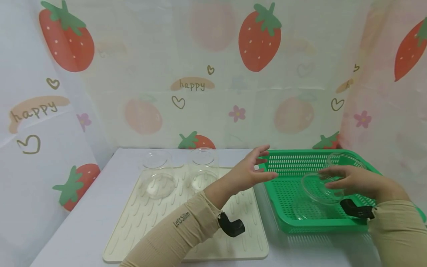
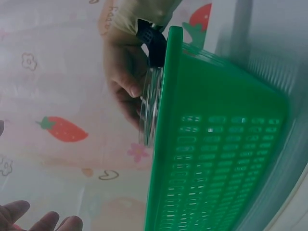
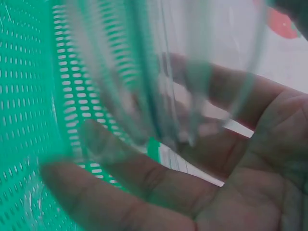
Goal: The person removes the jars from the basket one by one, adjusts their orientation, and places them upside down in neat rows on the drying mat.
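My right hand (image 1: 353, 180) is over the green basket, thumb and fingers at the side of a clear round dish (image 1: 320, 193). In the left wrist view, this dish (image 2: 150, 108) shows several stacked rims and is at the level of the basket's rim, pinched by the right hand (image 2: 126, 79). In the right wrist view the dish (image 3: 192, 72) is blurred, with the right fingers (image 3: 159, 180) spread behind it. My left hand (image 1: 248, 170) hovers in the air by the basket's left side, fingers spread and holding nothing.
The green basket (image 1: 287, 222) stands on the right of the white table (image 1: 80, 222); another clear dish (image 1: 345, 160) lies at its back right. On the left, clear round containers (image 1: 160, 185) stand at the back of a cream ridged mat (image 1: 133, 237). A strawberry-print cloth (image 1: 213, 118) hangs behind.
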Tool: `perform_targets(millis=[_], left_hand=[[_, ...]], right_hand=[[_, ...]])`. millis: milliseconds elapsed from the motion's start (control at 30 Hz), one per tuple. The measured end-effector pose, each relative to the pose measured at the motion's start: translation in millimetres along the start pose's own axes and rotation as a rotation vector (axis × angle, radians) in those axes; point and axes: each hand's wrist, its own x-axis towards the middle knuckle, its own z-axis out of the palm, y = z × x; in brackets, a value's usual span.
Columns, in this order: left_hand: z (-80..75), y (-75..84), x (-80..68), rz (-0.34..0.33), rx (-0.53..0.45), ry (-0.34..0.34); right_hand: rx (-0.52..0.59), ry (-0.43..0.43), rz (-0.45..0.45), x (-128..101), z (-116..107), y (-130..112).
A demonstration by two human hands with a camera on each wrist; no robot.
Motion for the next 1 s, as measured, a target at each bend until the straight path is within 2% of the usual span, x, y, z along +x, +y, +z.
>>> perform_targets(millis=[100,233,733,1000], left_hand=[[-0.8,-0.4,-0.6,-0.002,0.000,0.001],[-1.7,-0.8,-0.8,0.002,0.008,0.001],[-5.0,-3.5,-3.0,0.006,0.016,0.025],[-6.1,-6.4,-3.6,0.002,0.015,0.031]], right_hand=[[0.043,-0.027,0.014,0,1,1],[0.085,-0.069,-0.014,1,5,-1],[0.054,-0.087,-0.026,22,22,-17],[0.052,-0.106,-0.112,27,22,-17]])
